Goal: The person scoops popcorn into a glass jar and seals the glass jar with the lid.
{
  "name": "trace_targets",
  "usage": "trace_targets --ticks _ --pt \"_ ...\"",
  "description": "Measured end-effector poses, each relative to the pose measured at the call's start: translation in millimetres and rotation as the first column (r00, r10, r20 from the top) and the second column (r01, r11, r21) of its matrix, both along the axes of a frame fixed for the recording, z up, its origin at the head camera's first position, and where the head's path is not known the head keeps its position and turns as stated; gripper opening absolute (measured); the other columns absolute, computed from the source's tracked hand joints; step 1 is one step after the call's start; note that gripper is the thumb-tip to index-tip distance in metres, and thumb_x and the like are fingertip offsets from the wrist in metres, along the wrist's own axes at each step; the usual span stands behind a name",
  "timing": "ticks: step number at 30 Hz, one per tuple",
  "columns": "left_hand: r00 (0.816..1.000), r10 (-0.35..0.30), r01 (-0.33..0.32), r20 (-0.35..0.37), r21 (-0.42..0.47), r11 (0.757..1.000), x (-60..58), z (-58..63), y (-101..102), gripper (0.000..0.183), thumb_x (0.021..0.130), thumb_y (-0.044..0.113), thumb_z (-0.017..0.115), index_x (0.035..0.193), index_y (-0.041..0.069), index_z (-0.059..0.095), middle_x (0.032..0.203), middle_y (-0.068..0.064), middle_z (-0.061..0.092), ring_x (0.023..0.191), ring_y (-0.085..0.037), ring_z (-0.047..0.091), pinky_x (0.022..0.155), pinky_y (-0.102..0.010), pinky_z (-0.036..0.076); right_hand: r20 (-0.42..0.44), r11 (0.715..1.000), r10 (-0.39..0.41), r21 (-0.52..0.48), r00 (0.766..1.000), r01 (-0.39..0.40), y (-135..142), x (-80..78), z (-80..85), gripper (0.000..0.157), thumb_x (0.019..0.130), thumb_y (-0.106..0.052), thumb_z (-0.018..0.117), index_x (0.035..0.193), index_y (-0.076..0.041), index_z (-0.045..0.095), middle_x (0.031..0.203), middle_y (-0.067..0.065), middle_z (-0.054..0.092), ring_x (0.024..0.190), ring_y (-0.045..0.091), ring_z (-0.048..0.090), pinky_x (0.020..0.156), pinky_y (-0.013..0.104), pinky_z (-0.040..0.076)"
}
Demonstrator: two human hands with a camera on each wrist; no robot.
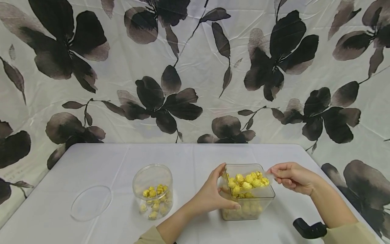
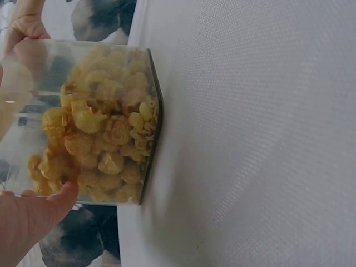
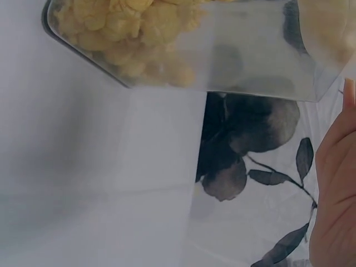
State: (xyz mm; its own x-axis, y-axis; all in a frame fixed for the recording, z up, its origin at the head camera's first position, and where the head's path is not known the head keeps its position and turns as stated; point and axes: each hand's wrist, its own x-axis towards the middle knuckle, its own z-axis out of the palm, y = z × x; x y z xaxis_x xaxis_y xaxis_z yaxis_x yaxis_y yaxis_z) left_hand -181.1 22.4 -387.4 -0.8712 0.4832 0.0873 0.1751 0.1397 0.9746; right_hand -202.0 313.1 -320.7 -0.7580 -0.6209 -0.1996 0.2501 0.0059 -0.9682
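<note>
My left hand (image 1: 210, 196) grips a clear square container (image 1: 265, 208), its thumb along the front wall and its fingers behind the left side. Yellow popcorn (image 2: 89, 117) fills the container's lower part. At the right rim, my right hand (image 1: 295, 176) pinches the handle end of a clear scoop (image 1: 269, 175). More popcorn (image 1: 248, 181) is heaped in the scoop, inside the container's mouth. In the right wrist view, part of the right hand (image 3: 336, 189) shows at the edge, beside the container's wall (image 3: 256, 61).
To the left stands a round clear jar (image 1: 137, 184) without a lid, some popcorn (image 1: 155, 205) in its bottom. Farther left, a round clear lid (image 1: 91, 203) lies on the white table (image 1: 122, 234). Behind the table hangs a floral cloth (image 1: 213, 101).
</note>
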Motion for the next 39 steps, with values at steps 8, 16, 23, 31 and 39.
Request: trace_targets --ticks 8,16,23,31,39 --pt "1.000 -0.002 0.002 -0.004 -0.001 1.000 -1.2 -0.6 1 0.113 0.063 0.021 0.087 0.148 0.025 0.014 0.148 -0.001 0.023 0.137 -0.021 0.022 0.101 -0.045 0.038 -0.066 0.995 0.014 0.101 0.998 -0.007 -5 -0.9 4.5 0.021 0.096 -0.007 0.049 0.094 -0.012 0.070 0.068 -0.006 0.058 0.050 0.000 0.037 0.044 0.014 0.021" --pt "1.000 -0.006 0.006 -0.012 -0.003 1.000 -1.2 0.4 1 0.112 0.063 0.022 0.087 0.149 0.024 0.014 0.147 -0.002 0.023 0.136 -0.020 0.023 0.101 -0.044 0.039 -0.038 0.997 0.054 0.051 0.998 -0.052 -10 -2.6 -0.5 0.026 0.097 -0.005 0.046 0.094 -0.011 0.070 0.068 -0.007 0.058 0.050 -0.002 0.037 0.043 0.014 0.019" --pt "1.000 -0.003 0.003 -0.006 0.001 1.000 -0.7 -0.2 1 0.113 0.063 0.023 0.087 0.148 0.024 0.014 0.147 -0.001 0.024 0.136 -0.021 0.022 0.102 -0.044 0.038 -0.006 1.000 0.001 0.030 1.000 -0.001 -9 -1.3 -4.1 0.024 0.097 -0.005 0.047 0.094 -0.011 0.071 0.068 -0.006 0.059 0.051 -0.001 0.038 0.045 0.013 0.022" --pt "1.000 0.003 -0.003 -0.010 -0.003 1.000 -0.7 -1.9 1 0.113 0.063 0.023 0.087 0.149 0.024 0.014 0.148 -0.001 0.024 0.136 -0.022 0.023 0.100 -0.046 0.038 -0.010 1.000 -0.003 0.019 1.000 0.003 -3 -1.1 -5.7 0.026 0.097 -0.005 0.045 0.095 -0.012 0.070 0.069 -0.006 0.059 0.051 -0.001 0.036 0.045 0.015 0.019" --pt "1.000 0.002 -0.003 -0.006 -0.005 1.000 -1.3 -1.8 1 0.112 0.063 0.024 0.087 0.148 0.025 0.015 0.147 0.000 0.024 0.136 -0.021 0.022 0.101 -0.045 0.038 -0.075 0.996 0.003 0.094 0.997 0.004 -3 -2.4 1.7 0.023 0.097 -0.006 0.047 0.094 -0.012 0.070 0.068 -0.006 0.057 0.050 0.000 0.034 0.044 0.017 0.017"
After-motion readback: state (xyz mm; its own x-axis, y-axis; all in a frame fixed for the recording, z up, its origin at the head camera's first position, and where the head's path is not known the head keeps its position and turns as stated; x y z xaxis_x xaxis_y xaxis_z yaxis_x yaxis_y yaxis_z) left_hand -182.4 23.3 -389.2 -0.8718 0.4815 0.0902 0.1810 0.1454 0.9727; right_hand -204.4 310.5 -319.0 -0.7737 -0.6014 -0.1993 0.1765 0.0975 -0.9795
